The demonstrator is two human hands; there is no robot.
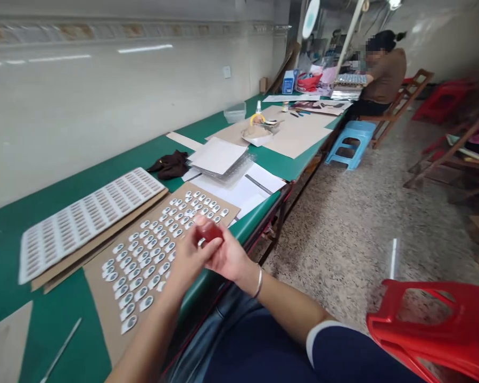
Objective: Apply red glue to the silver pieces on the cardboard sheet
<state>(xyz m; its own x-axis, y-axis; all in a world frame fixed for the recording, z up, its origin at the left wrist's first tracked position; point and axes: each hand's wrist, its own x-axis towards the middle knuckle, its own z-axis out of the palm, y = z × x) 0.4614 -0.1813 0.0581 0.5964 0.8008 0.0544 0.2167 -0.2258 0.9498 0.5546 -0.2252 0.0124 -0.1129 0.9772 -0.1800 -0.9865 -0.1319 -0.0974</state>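
Note:
My left hand (188, 252) and my right hand (230, 256) meet over the front edge of the green table. Between them is a small, glossy, reddish-brown round thing (211, 231), partly covered by the fingers; its kind I cannot make out. The fingers of both hands are closed about it. Just left of the hands lies a brown cardboard sheet (98, 282) bearing rows of small white tags with dark oval centres (145, 263). My left forearm passes over part of this sheet and hides some tags.
A white tray with many small cells (91, 215) lies on cardboard at the left. Beyond are a dark cloth (171, 165), stacked white sheets (219, 154) and a white dish (257, 137). A red stool (435, 319) and blue stool (353, 141) stand right; a person (387, 74) sits far off.

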